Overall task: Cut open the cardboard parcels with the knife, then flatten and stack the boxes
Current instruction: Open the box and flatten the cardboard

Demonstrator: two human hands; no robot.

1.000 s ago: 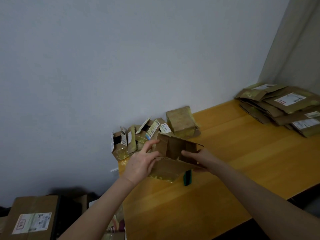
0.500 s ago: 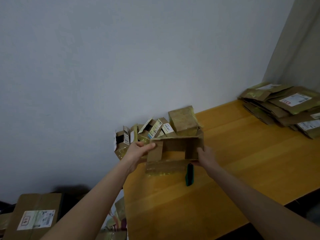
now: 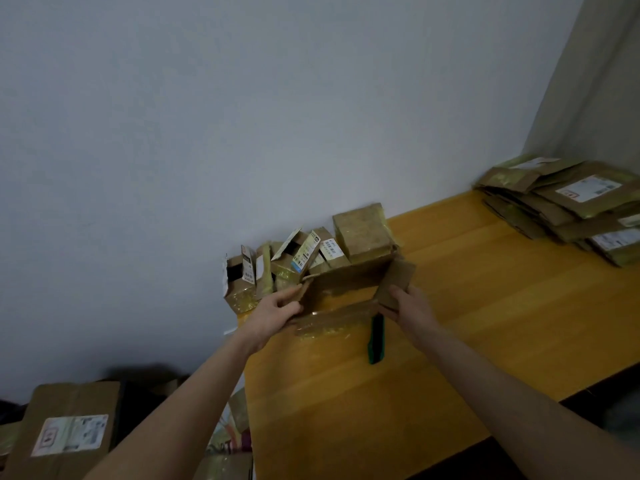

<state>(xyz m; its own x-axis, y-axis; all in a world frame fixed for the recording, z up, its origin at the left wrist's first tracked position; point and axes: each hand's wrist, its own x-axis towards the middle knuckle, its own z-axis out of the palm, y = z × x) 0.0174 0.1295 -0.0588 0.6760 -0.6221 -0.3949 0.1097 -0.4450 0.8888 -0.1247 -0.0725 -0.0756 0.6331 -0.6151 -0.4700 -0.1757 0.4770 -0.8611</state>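
Your cardboard box [image 3: 346, 280] has gone more slanted since a moment ago, and its right flap [image 3: 397, 277] now sticks out to the side. Fingers [image 3: 288, 293] of your left hand [image 3: 277, 310] curl round the box's left end and grip it. Your right hand [image 3: 410, 304] pinches the right flap with bent fingers. You hold the box at the back of the yellow table [image 3: 485, 323]; it is hard to tell if it touches the top. A green knife [image 3: 376, 337] lies on the table just below the box, beside your right wrist. Behind the box, little parcels [image 3: 277, 268] lean by the wall [image 3: 242, 116], with a square parcel [image 3: 362, 232] next to them. Flat boxes [image 3: 571, 206] are piled far to the right. A labelled box [image 3: 69, 424] sits low on the left.
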